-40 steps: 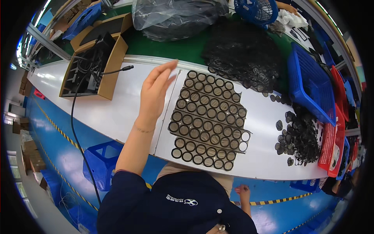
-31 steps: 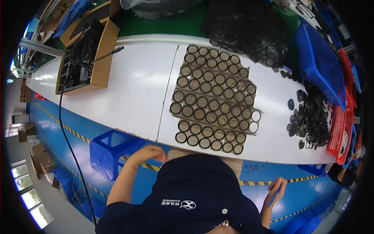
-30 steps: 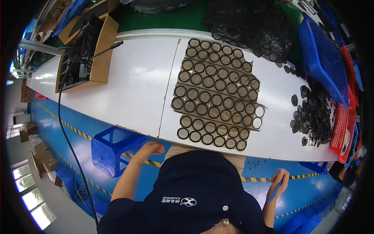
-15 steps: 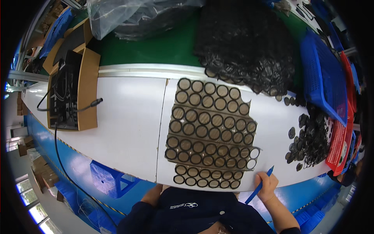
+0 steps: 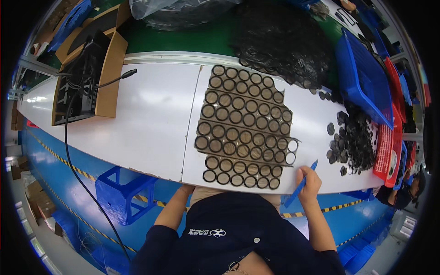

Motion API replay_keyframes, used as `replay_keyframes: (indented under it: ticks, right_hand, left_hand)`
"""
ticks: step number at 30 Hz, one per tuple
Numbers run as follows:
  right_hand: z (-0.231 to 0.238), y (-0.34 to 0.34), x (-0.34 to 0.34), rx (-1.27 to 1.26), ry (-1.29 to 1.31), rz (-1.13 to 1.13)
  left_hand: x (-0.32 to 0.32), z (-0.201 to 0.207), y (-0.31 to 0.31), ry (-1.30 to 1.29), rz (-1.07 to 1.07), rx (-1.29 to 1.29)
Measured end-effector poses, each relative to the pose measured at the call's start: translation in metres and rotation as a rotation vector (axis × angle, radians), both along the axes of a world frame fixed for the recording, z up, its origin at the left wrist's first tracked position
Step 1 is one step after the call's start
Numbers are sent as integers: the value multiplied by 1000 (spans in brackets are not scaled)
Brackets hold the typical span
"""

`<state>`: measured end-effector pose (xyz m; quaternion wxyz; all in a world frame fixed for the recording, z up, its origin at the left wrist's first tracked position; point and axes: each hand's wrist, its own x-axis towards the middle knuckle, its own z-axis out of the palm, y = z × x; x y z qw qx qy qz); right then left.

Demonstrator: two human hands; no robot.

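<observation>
Across the white tabletop (image 5: 151, 119), passage is open between the cardboard box (image 5: 107, 104) and the black-ringed sheets (image 5: 236, 116), while a blue basket (image 5: 364, 78) blocks the far right.

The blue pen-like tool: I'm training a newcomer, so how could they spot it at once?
On the white table, find the rows of black-rimmed discs. Right of the lowest rows, at the table's near edge, the right hand grips the blue pen-like tool, pointed end over the table. Unlike the bulky blue basket and blue stool, it is slim and hand-held.

Ring sheets (image 5: 244, 133) on table (image 5: 146, 123), carton (image 5: 111, 75) left, probably a bag (image 5: 183, 14) behind
</observation>
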<state>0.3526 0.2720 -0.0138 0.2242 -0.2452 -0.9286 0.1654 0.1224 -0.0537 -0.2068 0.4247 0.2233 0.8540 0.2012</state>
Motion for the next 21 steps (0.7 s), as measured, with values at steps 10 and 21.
replay_keyframes:
  ticks: [10,21]
  right_hand:
    - [8,18,-12,-762,491,-416]
    - [22,69,-187,-187,-58,-130]
  left_hand:
    - [4,273,64,-73,-552,678]
    - [50,226,157,832,-837,779]
